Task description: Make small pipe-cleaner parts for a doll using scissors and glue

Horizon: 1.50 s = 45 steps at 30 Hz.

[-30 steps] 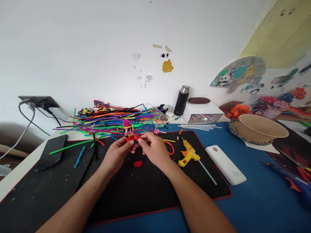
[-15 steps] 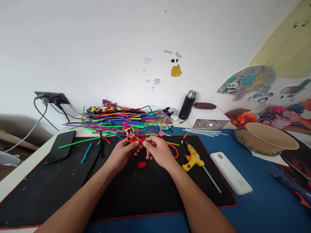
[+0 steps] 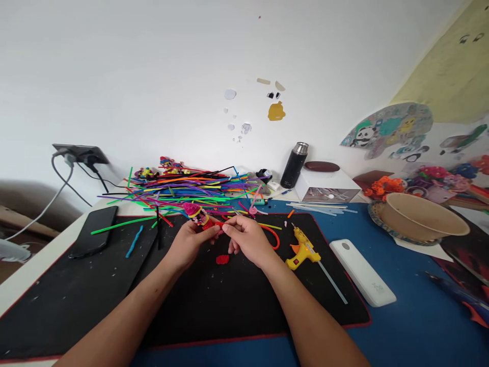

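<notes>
My left hand (image 3: 189,243) is closed round a small pipe-cleaner figure (image 3: 196,214) with a pink hat and red body, held tilted to the left above the black mat (image 3: 214,300). My right hand (image 3: 247,239) pinches the red end of the figure between thumb and forefinger, right against the left hand's fingertips. A small red fuzzy piece (image 3: 222,259) lies on the mat just below both hands. A red curved pipe cleaner (image 3: 274,235) lies by my right hand.
A heap of coloured pipe cleaners (image 3: 183,191) lies behind the hands. A yellow glue gun (image 3: 303,250) and a white power bank (image 3: 362,272) lie to the right, a black phone (image 3: 93,230) to the left. A black flask (image 3: 293,164), white box (image 3: 326,184) and beige bowl (image 3: 416,216) stand further back.
The figure has tipped from upright to leaning left in my left hand. Both hands stay together at the same spot; the view shifted slightly between the first and later frames.
</notes>
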Motion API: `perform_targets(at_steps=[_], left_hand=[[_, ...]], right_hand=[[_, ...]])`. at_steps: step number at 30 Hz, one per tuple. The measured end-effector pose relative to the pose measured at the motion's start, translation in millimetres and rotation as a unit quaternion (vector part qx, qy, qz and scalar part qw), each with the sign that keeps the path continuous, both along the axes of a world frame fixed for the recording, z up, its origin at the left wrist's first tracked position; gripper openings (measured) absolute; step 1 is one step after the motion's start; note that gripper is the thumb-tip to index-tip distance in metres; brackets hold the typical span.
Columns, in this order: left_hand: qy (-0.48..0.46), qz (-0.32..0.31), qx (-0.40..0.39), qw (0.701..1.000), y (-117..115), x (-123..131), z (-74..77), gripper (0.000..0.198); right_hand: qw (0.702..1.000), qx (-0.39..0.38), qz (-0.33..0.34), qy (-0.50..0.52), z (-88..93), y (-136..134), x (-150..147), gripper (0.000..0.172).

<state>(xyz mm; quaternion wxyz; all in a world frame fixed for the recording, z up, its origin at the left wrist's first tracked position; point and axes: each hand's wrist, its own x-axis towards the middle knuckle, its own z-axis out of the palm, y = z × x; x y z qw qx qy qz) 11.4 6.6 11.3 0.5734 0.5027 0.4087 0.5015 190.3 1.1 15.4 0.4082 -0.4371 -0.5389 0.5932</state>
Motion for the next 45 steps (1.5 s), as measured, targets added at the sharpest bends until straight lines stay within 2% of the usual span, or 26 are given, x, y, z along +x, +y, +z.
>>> perform_targets(at_steps=[9,15,24,30,34,45], left_hand=[[-0.001,0.005,0.029,1.0,2,-2,-5.7,0.024],[0.031,0.02,0.04,0.999,2,-3,-10.3,0.023],[-0.038,0.038,-0.016,0.998,-1,5,-6.5,0.029],[-0.071,0.013,-0.041,0.997,-1,5,-4.6,0.032],[-0.079,0.021,-0.043,0.996,-1,5,-2.3,0.034],[-0.063,0.022,-0.026,0.997,-1,3,-0.1,0.034]], right_hand=[[1.0,-0.014,-0.007,0.005,-2.2,-1,-3,0.022],[0.999,-0.023,-0.022,-0.006,-4.1,-1,-3,0.019],[0.999,-0.004,-0.027,0.017,-3.3,-3,-6,0.028],[0.999,0.002,-0.04,0.022,-5.2,-1,-5,0.03],[0.998,-0.01,-0.055,0.035,-1.9,-1,-4,0.032],[0.998,-0.033,-0.044,0.039,2.3,-3,-5,0.032]])
